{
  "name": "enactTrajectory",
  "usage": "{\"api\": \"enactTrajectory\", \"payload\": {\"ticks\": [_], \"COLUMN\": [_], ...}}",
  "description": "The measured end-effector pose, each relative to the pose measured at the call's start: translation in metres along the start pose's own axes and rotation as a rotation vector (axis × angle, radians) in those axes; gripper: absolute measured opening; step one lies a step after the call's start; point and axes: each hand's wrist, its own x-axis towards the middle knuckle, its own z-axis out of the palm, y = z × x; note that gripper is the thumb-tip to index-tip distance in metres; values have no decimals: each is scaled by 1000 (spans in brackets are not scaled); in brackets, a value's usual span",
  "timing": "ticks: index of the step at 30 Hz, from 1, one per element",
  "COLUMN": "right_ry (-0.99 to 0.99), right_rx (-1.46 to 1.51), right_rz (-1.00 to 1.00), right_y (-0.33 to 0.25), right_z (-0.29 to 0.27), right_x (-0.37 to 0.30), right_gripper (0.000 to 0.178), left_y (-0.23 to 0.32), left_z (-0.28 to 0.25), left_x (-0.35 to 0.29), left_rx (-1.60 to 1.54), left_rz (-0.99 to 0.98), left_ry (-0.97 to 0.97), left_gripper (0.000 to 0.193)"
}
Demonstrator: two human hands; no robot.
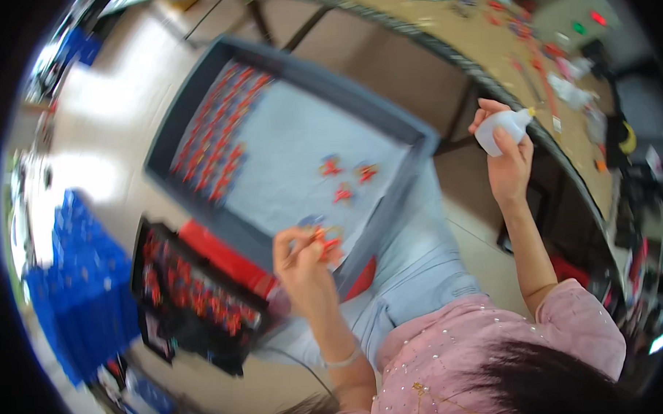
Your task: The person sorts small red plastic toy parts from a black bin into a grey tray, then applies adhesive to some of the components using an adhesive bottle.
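Observation:
A white squeeze bottle with a yellow tip is wrapped in the fingers of my right hand, held up beside the bench edge. My left hand is over the near side of a grey tray, pinching a small red part; blur hides its exact shape. Rows of similar red and dark parts cover the left side of the pale sheet in the tray. Several loose red parts lie on the sheet's right side.
A black bin with many red parts stands left of my left forearm. Blue crates are stacked farther left. A workbench with scattered parts and tools curves along the far and right side. The tray sits over my lap.

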Motion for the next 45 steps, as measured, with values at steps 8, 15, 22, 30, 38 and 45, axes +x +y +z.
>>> {"api": "enactTrajectory", "payload": {"ticks": [8,15,22,30,38,45], "right_ry": [635,771,653,121,-836,-943], "right_rx": [-449,-1108,-852,-598,-170,-117], "right_rz": [-270,-70,-302,-337,-53,38], "right_y": [-38,19,27,-3,31,41], "right_z": [-204,-353,-385,-12,142,163], "right_x": [-9,28,43,-41,-78,-82], "right_gripper": [39,29,46,46,37,35], "left_y": [-11,-4,1,2,17,20], "left_z": [14,33,28,8,-16,-43], "left_x": [6,-9,-12,-16,-27,-24], "left_rx": [-78,88,8,-15,-106,-198], "left_rz": [-80,-61,-49,-32,-25,-23], "left_ry": [-184,-33,-36,19,118,131], "left_gripper": [16,17,13,13,15,15]}}
